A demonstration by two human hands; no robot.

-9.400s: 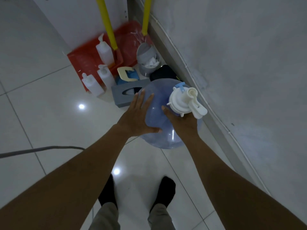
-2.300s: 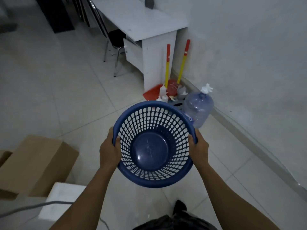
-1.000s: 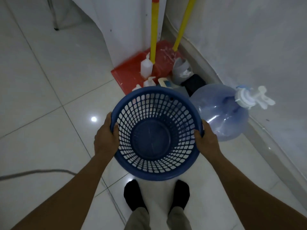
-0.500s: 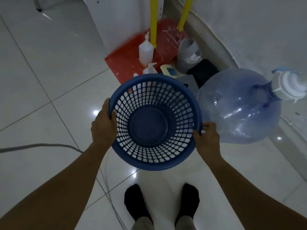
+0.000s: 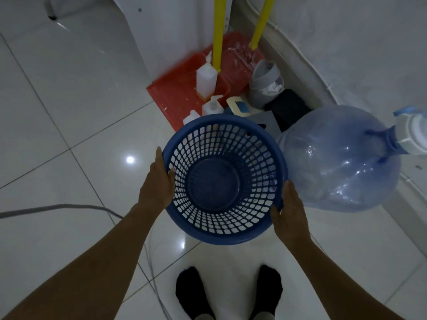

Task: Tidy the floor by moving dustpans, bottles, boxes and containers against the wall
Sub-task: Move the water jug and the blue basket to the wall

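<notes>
Both hands hold the blue perforated basket (image 5: 221, 239) by its rim. The left hand (image 5: 158, 185) pinches the left side, thumb inside the lattice and fingers along the outside. The right hand (image 5: 290, 215) clasps the near-right edge with its thumb at the rim. The basket is upright, mouth up. I cannot tell whether its base touches the tiled floor (image 5: 69, 112).

Just right of the right hand stands the clear blue water jug (image 5: 342, 162) against the wall's skirting, its belly just beside the basket's rim. Its white cap (image 5: 416, 135) is at the frame edge.

Beyond the grip, past the far rim, a white pump bottle (image 5: 206, 79) stands on a red dustpan (image 5: 175, 93). Two yellow handles (image 5: 219, 31), a grey bin (image 5: 263, 88) and a black object (image 5: 288, 107) lie close by.

Left of the left forearm a grey cable (image 5: 57, 206) crosses the floor. Below the grip are two feet in black socks (image 5: 191, 289).
</notes>
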